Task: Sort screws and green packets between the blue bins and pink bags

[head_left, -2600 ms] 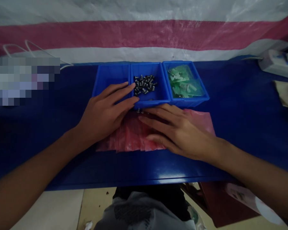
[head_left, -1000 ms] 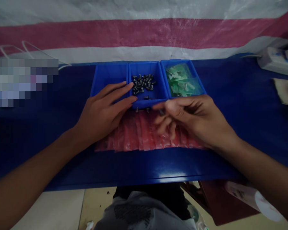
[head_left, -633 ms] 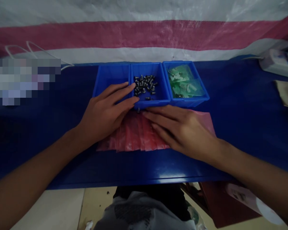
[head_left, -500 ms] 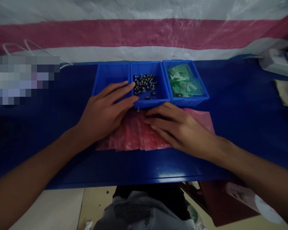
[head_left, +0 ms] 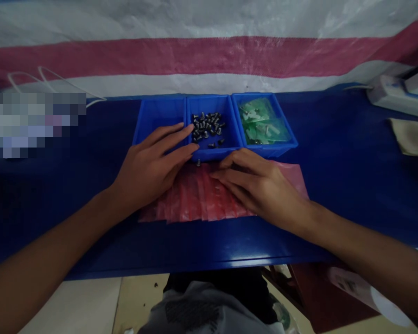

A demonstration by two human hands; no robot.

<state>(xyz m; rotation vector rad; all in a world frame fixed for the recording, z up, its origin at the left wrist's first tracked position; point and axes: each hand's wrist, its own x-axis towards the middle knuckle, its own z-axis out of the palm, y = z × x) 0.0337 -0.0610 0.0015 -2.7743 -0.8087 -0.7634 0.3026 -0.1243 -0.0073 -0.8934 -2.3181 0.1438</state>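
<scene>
Left hand (head_left: 151,169), fingers apart, lies at the middle bin (head_left: 218,154) of screws (head_left: 206,126); right hand (head_left: 262,185), fingers bent, grip indeterminable, lies over fanned red plastic bags (head_left: 191,199) on the bench (head_left: 181,250); light pressure should preserve their overlap.

A person with bare forearms (head_left: 66,243) and ungloved fingers (head_left: 176,138) wears a loosely creased grey top (head_left: 237,315), its front marked with a dark, textured print (head_left: 191,311) and smaller dark marks alongside, above black clothing (head_left: 226,279) at the lap.
</scene>
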